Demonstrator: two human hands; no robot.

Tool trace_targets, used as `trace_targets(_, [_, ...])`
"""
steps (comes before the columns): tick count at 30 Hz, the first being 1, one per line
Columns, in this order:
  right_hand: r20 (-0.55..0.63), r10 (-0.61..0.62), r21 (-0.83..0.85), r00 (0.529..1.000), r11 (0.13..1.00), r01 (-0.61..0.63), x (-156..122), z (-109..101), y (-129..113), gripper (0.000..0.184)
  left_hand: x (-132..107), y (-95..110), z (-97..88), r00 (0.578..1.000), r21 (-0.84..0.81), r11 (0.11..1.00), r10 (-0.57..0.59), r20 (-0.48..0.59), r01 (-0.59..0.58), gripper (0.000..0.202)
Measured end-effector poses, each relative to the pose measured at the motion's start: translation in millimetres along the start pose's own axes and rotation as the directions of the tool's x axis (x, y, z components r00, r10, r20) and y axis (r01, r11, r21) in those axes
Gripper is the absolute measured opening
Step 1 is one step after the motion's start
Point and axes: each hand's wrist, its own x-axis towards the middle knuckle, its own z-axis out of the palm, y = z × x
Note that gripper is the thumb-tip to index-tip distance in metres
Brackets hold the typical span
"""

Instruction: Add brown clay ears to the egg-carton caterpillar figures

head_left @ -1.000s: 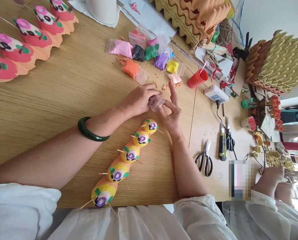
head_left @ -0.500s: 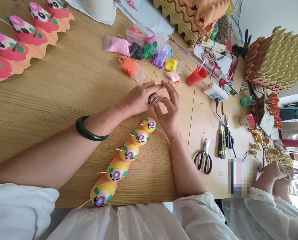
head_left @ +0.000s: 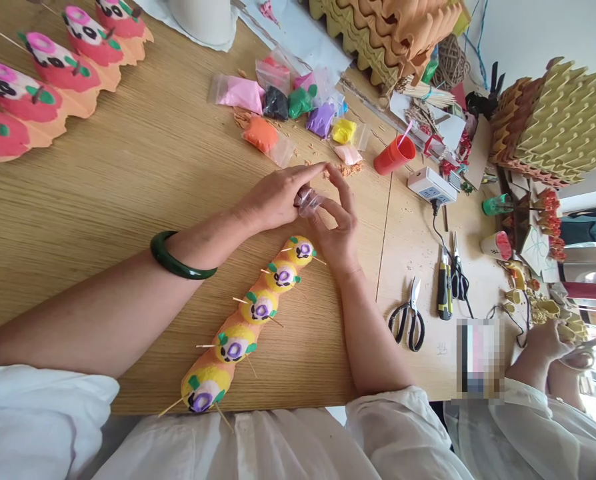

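Note:
A small clear plastic bag [head_left: 308, 201] with something dark brown in it is between my hands. Fingers of my left hand [head_left: 275, 200], which wears a dark green bangle [head_left: 175, 257] on the arm, close around the bag; the hand partly hides it. My right hand [head_left: 337, 230] pinches the clear plastic from the other side. Both forefingers reach up and nearly meet above the bag. Just below my hands lies an egg-carton strip [head_left: 217, 323] whose bumps are painted yellow, with purple rings, green bits and thin sticks poking out.
Bags of coloured clay [head_left: 241, 93] lie beyond my hands, near a red cup [head_left: 395, 155] and a power strip [head_left: 431, 185]. Scissors [head_left: 409, 317] and a utility knife [head_left: 445, 287] lie right. Pink-painted carton pieces [head_left: 83, 73] stand far left. A co-worker's hands [head_left: 545, 350] hold scissors.
My hands stay in nearly the same place, with the right fingers shifting slightly around the bag. The co-worker's hands and scissors have moved a little. The view has shifted very slightly.

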Motion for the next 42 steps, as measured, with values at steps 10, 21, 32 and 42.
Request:
trace_targets(10, [-0.133,0.141,0.219,0.981,0.969,-0.110,-4,1,6,0.023,7,8,-6.6,0.973,-0.617,0.757,-0.223,0.066,0.215,0.072])
trace_targets(21, [-0.209,0.158,0.274,0.965,0.957,-0.097,-5,2,-3,0.020,3,22,0.3,0.948,-0.741,0.627,-0.314,0.045,0.242,0.053])
trace_targets(32, [-0.080,0.374,0.589,0.924,0.766,-0.259,-5,-2,-8,0.024,0,22,-1.6,0.944,-0.701,0.678,-0.328,-0.021,0.220,0.052])
trace_targets(42, [-0.099,0.494,0.589,0.864,0.729,-0.349,-2,-1,-6,0.034,-7,30,-2.0,0.926,-0.415,0.870,-0.350,-0.139,0.266,0.040])
